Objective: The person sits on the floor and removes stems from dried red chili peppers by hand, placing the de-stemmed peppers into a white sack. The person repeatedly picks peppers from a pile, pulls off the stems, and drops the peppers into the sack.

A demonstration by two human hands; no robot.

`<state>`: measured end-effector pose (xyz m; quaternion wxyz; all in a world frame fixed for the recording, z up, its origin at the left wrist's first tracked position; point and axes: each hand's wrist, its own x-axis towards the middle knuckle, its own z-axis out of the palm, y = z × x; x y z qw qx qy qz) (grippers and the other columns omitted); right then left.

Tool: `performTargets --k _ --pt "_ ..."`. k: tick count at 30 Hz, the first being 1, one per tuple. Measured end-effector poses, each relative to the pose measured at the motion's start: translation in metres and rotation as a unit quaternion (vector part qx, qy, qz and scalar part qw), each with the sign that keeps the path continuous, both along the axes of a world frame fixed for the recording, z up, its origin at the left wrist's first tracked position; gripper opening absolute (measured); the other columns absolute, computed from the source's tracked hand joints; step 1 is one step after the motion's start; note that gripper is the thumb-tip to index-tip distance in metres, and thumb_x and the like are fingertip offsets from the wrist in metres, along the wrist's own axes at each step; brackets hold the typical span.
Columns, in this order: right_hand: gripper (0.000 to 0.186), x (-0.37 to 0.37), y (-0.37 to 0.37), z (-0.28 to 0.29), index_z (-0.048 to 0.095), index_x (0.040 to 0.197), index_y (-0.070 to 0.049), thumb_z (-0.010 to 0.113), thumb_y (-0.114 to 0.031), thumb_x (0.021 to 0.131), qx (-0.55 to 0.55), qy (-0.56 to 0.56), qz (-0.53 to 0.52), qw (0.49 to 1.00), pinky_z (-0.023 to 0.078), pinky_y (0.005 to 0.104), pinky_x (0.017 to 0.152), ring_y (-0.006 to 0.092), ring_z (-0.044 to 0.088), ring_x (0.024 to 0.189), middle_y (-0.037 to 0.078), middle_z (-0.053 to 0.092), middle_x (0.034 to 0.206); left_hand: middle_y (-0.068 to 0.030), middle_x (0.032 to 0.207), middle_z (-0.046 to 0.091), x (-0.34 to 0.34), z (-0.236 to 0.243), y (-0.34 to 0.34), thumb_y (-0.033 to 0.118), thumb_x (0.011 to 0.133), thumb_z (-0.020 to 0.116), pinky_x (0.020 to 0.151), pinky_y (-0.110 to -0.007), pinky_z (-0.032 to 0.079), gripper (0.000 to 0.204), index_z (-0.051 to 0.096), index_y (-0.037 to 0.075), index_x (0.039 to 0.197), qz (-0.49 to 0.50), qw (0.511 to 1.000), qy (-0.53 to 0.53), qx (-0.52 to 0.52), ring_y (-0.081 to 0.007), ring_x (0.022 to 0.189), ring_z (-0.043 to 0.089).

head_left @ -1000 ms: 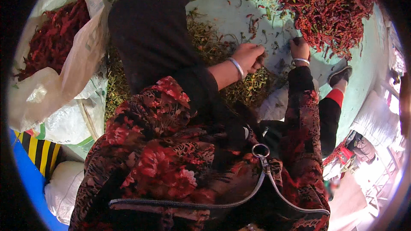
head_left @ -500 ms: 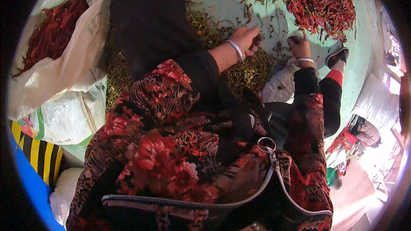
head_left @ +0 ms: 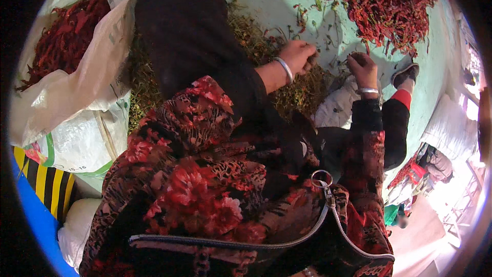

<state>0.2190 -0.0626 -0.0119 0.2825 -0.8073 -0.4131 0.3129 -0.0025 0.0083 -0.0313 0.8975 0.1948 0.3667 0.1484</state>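
My left hand (head_left: 299, 57), with a silver bangle at the wrist, is held over a heap of dry brown-green chili stems (head_left: 300, 92). Its fingers are curled in, and anything inside them is hidden. To its right, my right hand (head_left: 364, 71) also wears a bangle and has its fingers bent together. I cannot make out what it holds, if anything. Beyond my right hand lies a big pile of dried red chilies (head_left: 387, 7) on the pale green floor. Loose stems and chili bits (head_left: 302, 13) are scattered between the pile and my hands.
An open white woven sack (head_left: 105, 56) holding red chilies (head_left: 72, 33) stands at the left. A pale cloth or sack (head_left: 335, 105) lies below my right hand. My shoe (head_left: 405, 73) rests near the pile. White sacks (head_left: 451, 123) are at the far right.
My right hand has drawn back a little from the chili pile toward me, its fingers still bent. My left hand stays over the stems, and the view has shifted slightly.
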Motion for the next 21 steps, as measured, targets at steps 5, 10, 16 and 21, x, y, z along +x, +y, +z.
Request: performTargets --k 5,10,16,21 --pt "0.015 -0.031 0.015 0.014 0.056 0.082 0.003 0.06 -0.007 0.071 0.016 0.012 0.067 0.998 0.042 0.0213 0.055 0.0079 0.051 0.06 0.003 0.057 0.069 -0.0002 0.063 0.051 0.008 -0.009 0.0 0.023 0.08 0.051 0.038 -0.022 0.032 0.016 0.052 0.007 0.076 0.002 1.0 0.024 0.019 -0.0082 0.049 0.045" --pt "0.012 -0.085 0.013 0.018 0.056 0.08 0.0 0.061 -0.004 0.071 0.058 -0.012 0.054 0.997 0.042 0.0214 0.057 0.0068 0.049 0.061 0.003 0.057 0.07 -0.0011 0.062 0.051 0.01 -0.008 -0.002 0.023 0.078 0.055 0.038 -0.021 0.033 0.017 0.054 0.005 0.077 -0.012 0.999 -0.002 0.047 -0.008 0.046 0.045" --pt "0.011 -0.12 0.003 0.04 0.055 0.08 0.002 0.059 -0.002 0.071 0.107 -0.003 0.003 0.994 0.042 0.022 0.06 0.0081 0.05 0.064 0.003 0.055 0.071 0.0001 0.06 0.05 -0.004 0.014 -0.003 0.024 0.079 0.053 0.04 -0.02 0.035 0.019 0.054 0.005 0.076 -0.024 0.998 0.006 0.065 -0.0071 0.048 0.046" --pt "0.008 -0.127 0.003 0.047 0.056 0.079 0.003 0.057 -0.002 0.073 0.164 0.02 0.074 0.983 0.042 0.0207 0.058 0.0087 0.051 0.062 0.003 0.056 0.069 0.0006 0.059 0.049 -0.008 0.01 -0.01 0.025 0.08 0.053 0.039 -0.02 0.034 0.021 0.053 0.005 0.078 0.014 0.992 -0.011 0.123 -0.0074 0.049 0.045"
